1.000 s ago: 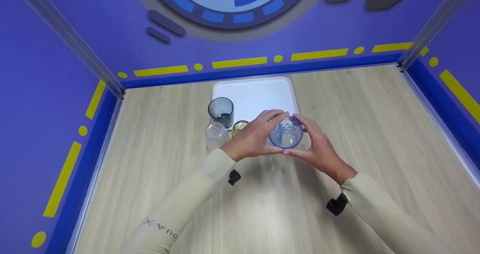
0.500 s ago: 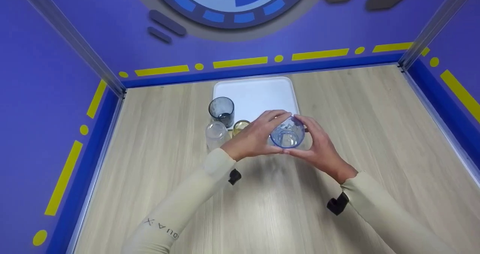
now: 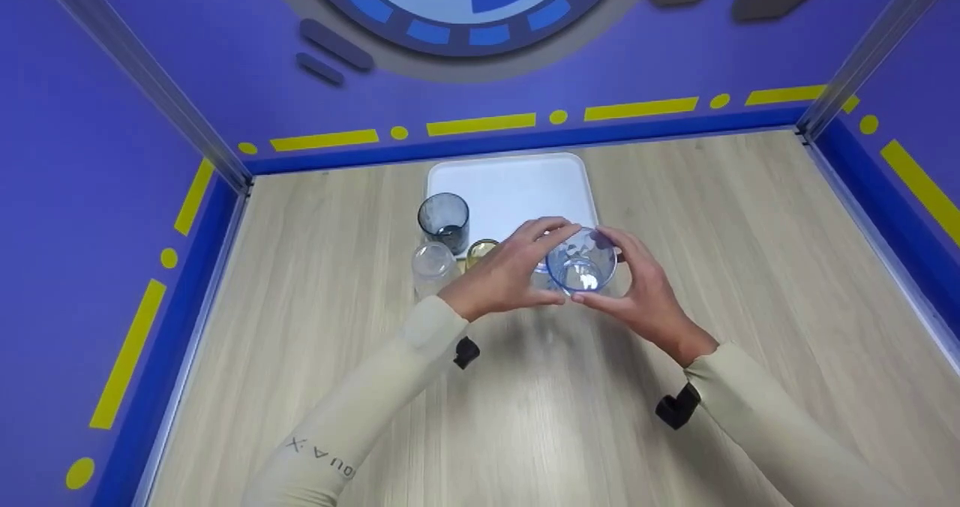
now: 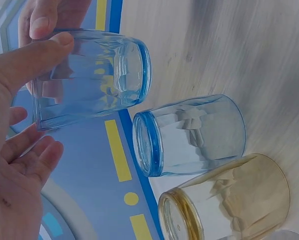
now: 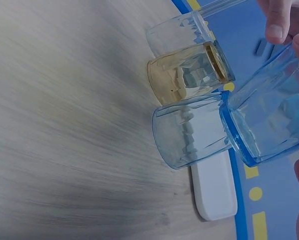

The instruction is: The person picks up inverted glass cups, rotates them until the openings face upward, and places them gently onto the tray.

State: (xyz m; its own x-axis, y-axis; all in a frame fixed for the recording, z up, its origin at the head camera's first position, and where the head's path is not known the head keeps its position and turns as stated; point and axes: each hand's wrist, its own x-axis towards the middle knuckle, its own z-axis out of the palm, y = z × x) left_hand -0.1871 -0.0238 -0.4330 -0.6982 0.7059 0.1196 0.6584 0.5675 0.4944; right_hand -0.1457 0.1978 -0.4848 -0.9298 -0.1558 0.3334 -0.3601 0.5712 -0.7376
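Observation:
A blue-tinted drinking glass [image 3: 582, 258] is raised above the table, mouth up and slightly tilted. My right hand [image 3: 651, 297] grips its right side, thumb at the near rim. On the other side, my left hand [image 3: 510, 273] cups loosely around the glass, its fingers partly spread near the rim in the left wrist view. Beneath the raised base stands a second blue glass [image 5: 192, 131], upside down, and the bases overlap in the right wrist view. An amber glass [image 4: 229, 197], also upside down, stands beside it, partly hidden by my left hand in the head view.
A white tray [image 3: 517, 184] lies at the back of the wooden table. At its left side stands a dark grey glass [image 3: 444, 223], mouth up. A clear glass [image 3: 433, 263] is nearer to me, left of the amber one. Blue panels [image 3: 480, 102] enclose the table.
The raised blue glass has shifted slightly right and up with my right hand, away from my left palm. My thumbs, together before, are now apart, and the standing blue glass shows between.

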